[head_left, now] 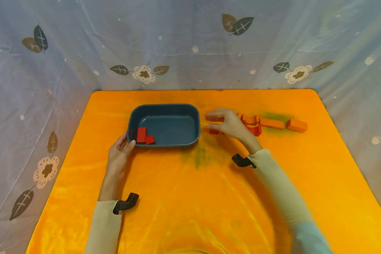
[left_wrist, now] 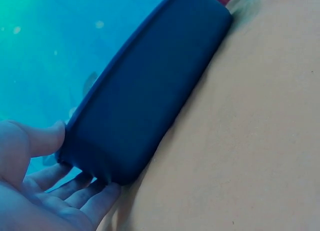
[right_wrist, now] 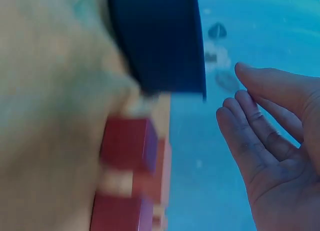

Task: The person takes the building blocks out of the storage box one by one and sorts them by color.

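Note:
A dark blue rectangular tub (head_left: pixel 174 130) stands on the orange cloth. Two small red blocks (head_left: pixel 141 134) lie inside it, at the near left corner. My left hand (head_left: pixel 117 157) grips that corner, thumb at the rim and fingers against the outer wall. To the right of the tub, my right hand (head_left: pixel 230 123) hovers above a row of toy blocks, fingers apart from the thumb with nothing between them. It partly hides the row in the head view. Below that hand, the right wrist view catches a red block (right_wrist: pixel 125 141).
The row runs rightward with an orange arched block (head_left: pixel 250 120), a red arched block (head_left: pixel 255 131), a long orange bar (head_left: pixel 272 123) and an orange block (head_left: pixel 296 125). A patterned curtain (head_left: pixel 193 46) hangs behind the cloth-covered table (head_left: pixel 177 197) and along both sides.

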### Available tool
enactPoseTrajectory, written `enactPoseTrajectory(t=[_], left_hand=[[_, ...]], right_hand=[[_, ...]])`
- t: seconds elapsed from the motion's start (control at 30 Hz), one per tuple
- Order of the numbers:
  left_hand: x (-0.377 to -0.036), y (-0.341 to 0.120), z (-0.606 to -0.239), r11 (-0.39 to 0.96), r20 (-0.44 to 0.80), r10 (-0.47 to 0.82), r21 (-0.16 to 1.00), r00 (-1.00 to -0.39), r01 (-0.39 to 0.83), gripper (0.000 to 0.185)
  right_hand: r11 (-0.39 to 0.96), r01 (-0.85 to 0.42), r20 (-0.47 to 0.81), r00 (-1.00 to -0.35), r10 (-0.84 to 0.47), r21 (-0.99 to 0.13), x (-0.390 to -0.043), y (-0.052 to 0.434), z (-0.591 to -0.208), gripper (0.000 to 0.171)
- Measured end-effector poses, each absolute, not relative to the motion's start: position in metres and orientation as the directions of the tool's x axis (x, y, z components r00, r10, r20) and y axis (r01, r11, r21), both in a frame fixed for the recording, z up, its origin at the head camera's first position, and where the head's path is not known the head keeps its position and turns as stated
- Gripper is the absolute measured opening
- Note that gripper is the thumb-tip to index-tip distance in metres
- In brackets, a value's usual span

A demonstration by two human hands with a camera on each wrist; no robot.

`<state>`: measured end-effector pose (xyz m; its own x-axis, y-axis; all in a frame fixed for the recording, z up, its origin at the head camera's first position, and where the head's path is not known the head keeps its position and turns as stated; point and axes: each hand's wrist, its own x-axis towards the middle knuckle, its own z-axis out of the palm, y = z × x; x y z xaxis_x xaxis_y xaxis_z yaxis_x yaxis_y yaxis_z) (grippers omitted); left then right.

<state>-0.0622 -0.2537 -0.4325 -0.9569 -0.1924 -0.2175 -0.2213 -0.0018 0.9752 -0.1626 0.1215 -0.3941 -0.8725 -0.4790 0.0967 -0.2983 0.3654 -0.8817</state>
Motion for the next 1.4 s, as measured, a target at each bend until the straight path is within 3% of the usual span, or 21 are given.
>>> enactPoseTrajectory(t=[0.53, 1.4], left_hand=[[-0.062, -0.257, -0.432, 0.020, -0.222, -0.199, 0.973, -0.955, -0.230, 0.063], [-0.063, -0.255, -0.432, 0.004, -0.197, -0.190, 0.979, -0.962, -0.202, 0.060]], right_hand=[[0.324, -0.482, 0.101, -0.666, -0.739, -0.814, -0.166, 0.008, -0.403, 0.037], [0.448, -0.516, -0.061, -0.604, -0.795, -0.730, -0.172, -0.061, -0.420, 0.044]])
